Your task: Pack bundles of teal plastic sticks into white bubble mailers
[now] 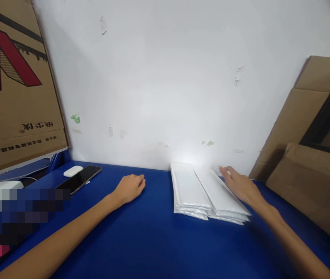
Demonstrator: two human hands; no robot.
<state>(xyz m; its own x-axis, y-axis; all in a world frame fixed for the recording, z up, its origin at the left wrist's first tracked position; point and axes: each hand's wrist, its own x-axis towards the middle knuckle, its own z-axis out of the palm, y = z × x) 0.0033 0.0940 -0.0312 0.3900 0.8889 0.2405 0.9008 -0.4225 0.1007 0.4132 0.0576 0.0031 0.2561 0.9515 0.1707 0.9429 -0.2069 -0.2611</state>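
White padded mailers lie on the blue tabletop (153,240) in two side-by-side stacks, a left stack (189,188) and a right stack (220,192). Their silvery bubble-lined ends face me. My right hand (239,185) is at the far right edge of the right stack, fingers stretched forward and a little apart. Whether it touches the top mailer cannot be made out. To the left of the stacks, my left hand (129,188) rests on the table with its fingers curled under, apart from the mailers and with nothing visible in it.
A dark phone (85,176) and a white earbud case (73,171) lie at the left. Behind them stands a large printed cardboard box (16,112). More cardboard (310,190) leans along the right side. A white wall (159,77) bounds the table's back.
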